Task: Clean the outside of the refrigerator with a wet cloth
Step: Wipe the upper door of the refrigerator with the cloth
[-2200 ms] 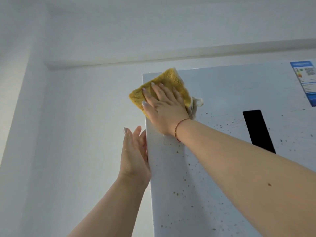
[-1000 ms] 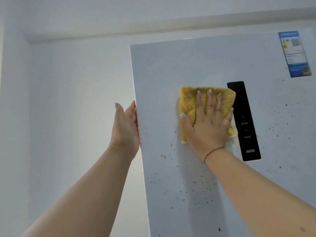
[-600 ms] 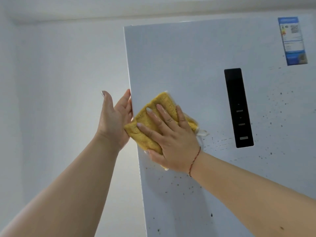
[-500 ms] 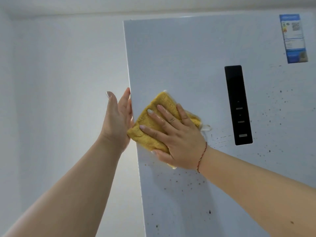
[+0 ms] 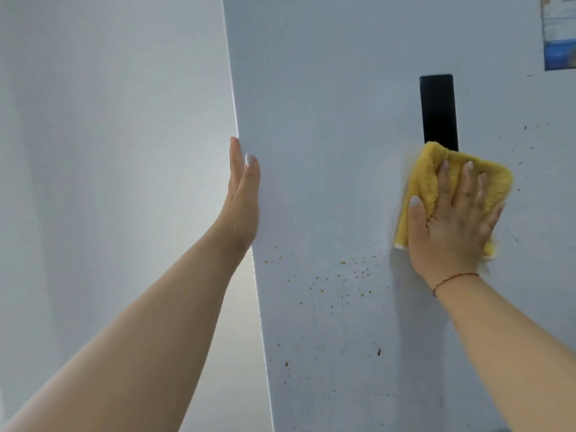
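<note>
Flat against the refrigerator door [image 5: 327, 88], the yellow cloth [image 5: 427, 179] lies folded beneath the right hand [image 5: 452, 232], its top edge overlapping the bottom of the black control panel [image 5: 439, 110] directly above the fingertips. That hand holds nothing in a grip; its fingers [image 5: 467, 182] are spread wide and straight over the cloth, the palm pressing it to the surface, which likely gives broad, even contact for wiping. The right forearm reaches up from the lower right, a thin red bracelet [image 5: 453, 278] at the wrist. Below and to the left of this hand, small yellow-brown spots [image 5: 346, 275] speckle the door, and a few more dot the surface to its right, so the job looks well short of finished. Well apart to the left, the left hand [image 5: 241, 198] stands upright with straight fingers laid along the door's side edge, thumb on the front face, apparently steadying the door against the push of wiping. Past that hand is a pale wall [image 5: 109, 151], and far above the right hand a blue label [image 5: 559, 35] sits at the frame's edge.
</note>
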Demonstrator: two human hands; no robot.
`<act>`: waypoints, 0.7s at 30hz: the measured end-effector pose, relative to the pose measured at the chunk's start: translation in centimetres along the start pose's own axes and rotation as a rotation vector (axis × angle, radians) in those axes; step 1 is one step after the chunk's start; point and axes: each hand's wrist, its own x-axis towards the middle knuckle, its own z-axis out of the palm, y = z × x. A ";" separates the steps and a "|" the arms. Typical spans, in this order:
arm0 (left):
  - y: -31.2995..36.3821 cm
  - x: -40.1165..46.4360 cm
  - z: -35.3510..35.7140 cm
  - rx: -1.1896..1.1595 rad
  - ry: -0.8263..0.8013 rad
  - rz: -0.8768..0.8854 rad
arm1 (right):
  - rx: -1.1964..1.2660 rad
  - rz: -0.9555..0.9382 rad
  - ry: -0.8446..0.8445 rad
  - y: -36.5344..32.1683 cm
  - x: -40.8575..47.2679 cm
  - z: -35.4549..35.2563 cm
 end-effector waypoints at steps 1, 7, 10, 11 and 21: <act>0.1 -0.1 0.0 -0.023 -0.004 -0.001 | 0.022 0.068 0.001 -0.9 -1.2 0.3; -0.5 0.7 -0.8 -0.057 -0.109 -0.037 | 0.076 0.097 -0.022 -7.8 -5.7 1.7; -1.1 1.4 -1.9 -0.058 -0.185 -0.067 | 0.045 -0.193 -0.024 -10.2 -7.7 2.2; -1.4 1.5 -2.3 -0.061 -0.198 -0.056 | 0.029 -0.290 -0.020 -10.5 -8.4 2.4; -1.5 1.6 -1.6 -0.176 -0.154 -0.077 | -0.070 -1.169 -0.055 -6.7 -13.5 3.7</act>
